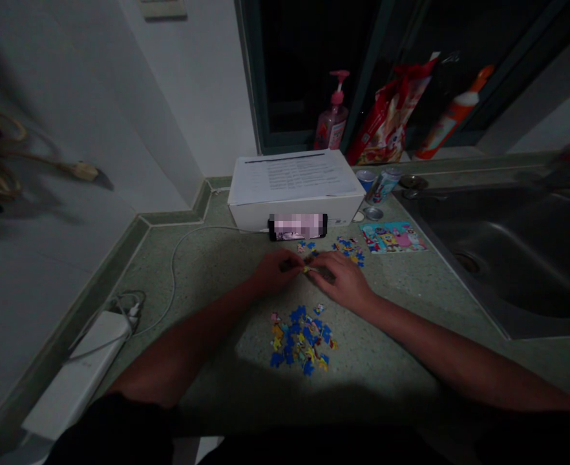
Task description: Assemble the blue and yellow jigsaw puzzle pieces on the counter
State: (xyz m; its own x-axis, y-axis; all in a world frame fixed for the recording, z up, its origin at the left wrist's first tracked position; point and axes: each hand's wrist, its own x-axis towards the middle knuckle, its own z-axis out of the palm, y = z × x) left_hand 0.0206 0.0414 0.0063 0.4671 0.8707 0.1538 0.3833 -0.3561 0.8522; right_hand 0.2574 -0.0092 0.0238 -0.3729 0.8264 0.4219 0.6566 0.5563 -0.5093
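My left hand and my right hand meet over the counter, fingertips pinched together around a small yellowish jigsaw puzzle piece. Both hands appear closed on it. Nearer to me lies a loose heap of blue, yellow and orange puzzle pieces. Just beyond my hands are two smaller groups of pieces, one by the phone and another behind my right hand. A colourful cartoon picture card lies flat to the right of them.
A propped phone leans against a white box, its cable running left to a power strip. Cans and a round lid stand beside the box. The sink is at right; bottles and a red bag line the windowsill.
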